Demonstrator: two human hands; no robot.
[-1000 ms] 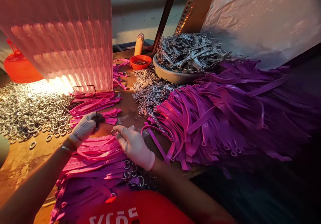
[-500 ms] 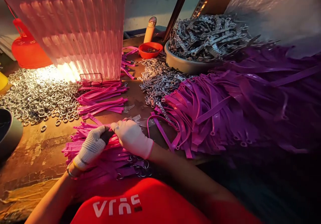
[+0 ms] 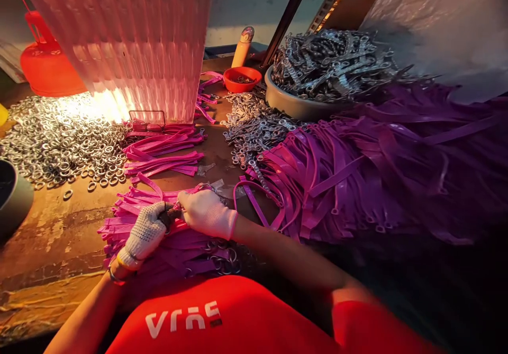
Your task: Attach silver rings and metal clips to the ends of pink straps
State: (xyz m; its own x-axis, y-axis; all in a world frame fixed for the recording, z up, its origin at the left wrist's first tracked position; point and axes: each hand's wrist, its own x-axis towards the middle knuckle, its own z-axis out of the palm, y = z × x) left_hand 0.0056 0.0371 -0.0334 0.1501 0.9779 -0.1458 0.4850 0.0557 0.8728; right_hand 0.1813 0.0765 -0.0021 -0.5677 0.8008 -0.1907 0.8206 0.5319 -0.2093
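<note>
My left hand point(image 3: 146, 233), in a white dotted knit glove with dark fingertips, is closed above a heap of pink straps point(image 3: 130, 226). My right hand point(image 3: 207, 214), gloved in white, meets it there with its fingers pinched. A bit of pink strap point(image 3: 179, 207) shows between the two hands, and both grip it; most of it is hidden by the fingers. Metal rings point(image 3: 228, 261) hang at the right ends of the heaped straps, just below my right hand. Another pink strap point(image 3: 151, 183) curls up behind my left hand.
Loose metal rings point(image 3: 67, 142) are piled at left, under a red lamp point(image 3: 50, 68) and a ribbed clear panel point(image 3: 130, 42). Purple straps point(image 3: 337, 184) cover the right side. A basin point(image 3: 296, 105) overflows with metal chain pieces; a red bowl point(image 3: 243, 85) and bottle point(image 3: 242, 50) stand behind.
The view has shifted slightly. Both hands stay together over the strap heap, with my left hand's fingertips turned a little and slightly more pink showing between the hands.
</note>
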